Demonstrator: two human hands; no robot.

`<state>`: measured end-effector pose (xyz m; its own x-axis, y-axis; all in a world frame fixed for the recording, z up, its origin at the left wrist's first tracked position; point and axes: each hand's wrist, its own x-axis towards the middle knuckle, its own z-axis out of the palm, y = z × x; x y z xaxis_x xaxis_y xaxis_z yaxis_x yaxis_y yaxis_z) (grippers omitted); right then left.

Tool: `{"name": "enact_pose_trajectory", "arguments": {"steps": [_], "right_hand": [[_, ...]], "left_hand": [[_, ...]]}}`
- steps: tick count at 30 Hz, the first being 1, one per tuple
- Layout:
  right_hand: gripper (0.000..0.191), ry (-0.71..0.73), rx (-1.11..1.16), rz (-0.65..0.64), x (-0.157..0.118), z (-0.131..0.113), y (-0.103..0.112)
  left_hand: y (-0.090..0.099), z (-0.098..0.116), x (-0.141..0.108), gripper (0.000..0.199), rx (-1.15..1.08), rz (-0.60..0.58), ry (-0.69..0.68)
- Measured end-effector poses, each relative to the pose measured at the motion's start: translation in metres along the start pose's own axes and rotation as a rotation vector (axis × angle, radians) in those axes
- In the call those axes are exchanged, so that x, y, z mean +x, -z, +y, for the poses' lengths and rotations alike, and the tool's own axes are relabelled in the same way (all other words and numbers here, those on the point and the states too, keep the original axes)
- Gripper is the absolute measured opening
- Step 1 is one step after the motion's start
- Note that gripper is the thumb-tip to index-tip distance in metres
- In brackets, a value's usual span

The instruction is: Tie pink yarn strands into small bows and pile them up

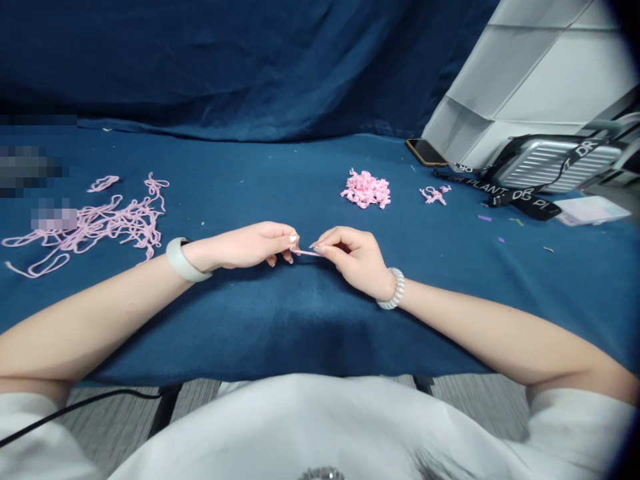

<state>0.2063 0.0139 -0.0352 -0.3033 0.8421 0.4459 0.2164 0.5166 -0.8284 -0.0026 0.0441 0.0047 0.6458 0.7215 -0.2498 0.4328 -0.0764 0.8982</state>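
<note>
A short length of pink yarn is stretched nearly level between my two hands, above the blue cloth. My left hand pinches its left end between thumb and fingers, palm turned inward. At the other end, my right hand grips the yarn with thumb and forefinger, the remaining fingers curled. Parts of the yarn inside both pinches are hidden. Beyond my right hand sits a heap of small pink yarn pieces. Left of my left hand lies a loose tangle of pale pink yarn strands.
A small yarn cluster lies right of the heap. Farther right are a phone, a silver ridged case with a black lettered strap, and a pale flat packet. Blue cloth covers the table; its front edge is near my body.
</note>
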Motion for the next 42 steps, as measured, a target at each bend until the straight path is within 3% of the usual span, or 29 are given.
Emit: {"name": "enact_pose_trajectory", "arguments": {"steps": [2,4,8,13,23,26,29,35,42], "right_hand": [[0.014,-0.022,0.007,0.000,0.000,0.001,0.000],[0.014,-0.025,0.015,-0.030,0.001,0.002,0.000],[0.012,0.044,-0.033,-0.090,0.002,0.003,-0.002],[0.010,0.045,-0.114,-0.159,0.003,0.005,-0.002],[0.010,-0.004,-0.160,-0.246,0.003,0.003,-0.002],[0.010,0.016,-0.145,-0.287,0.004,0.002,-0.002],[0.009,0.006,-0.119,-0.289,0.003,0.003,-0.002],[0.016,-0.120,-0.038,-0.125,0.002,0.007,0.000],[0.014,-0.207,-0.009,0.015,0.005,0.009,0.000]], "left_hand": [[0.003,0.001,0.000,0.028,0.074,-0.068,0.009],[0.004,0.002,0.001,0.027,0.075,-0.057,0.030],[0.003,-0.001,0.004,0.026,0.149,0.143,-0.006],[0.000,-0.005,0.006,0.024,0.513,0.305,-0.173],[0.003,-0.003,0.003,0.025,0.655,0.115,-0.219],[0.003,-0.003,0.003,0.025,0.594,0.103,-0.200],[-0.002,-0.004,0.004,0.023,0.391,0.106,-0.164],[-0.016,-0.011,0.012,0.021,-0.118,0.092,-0.061],[-0.013,-0.018,0.020,0.024,-0.188,0.054,-0.018]]}}
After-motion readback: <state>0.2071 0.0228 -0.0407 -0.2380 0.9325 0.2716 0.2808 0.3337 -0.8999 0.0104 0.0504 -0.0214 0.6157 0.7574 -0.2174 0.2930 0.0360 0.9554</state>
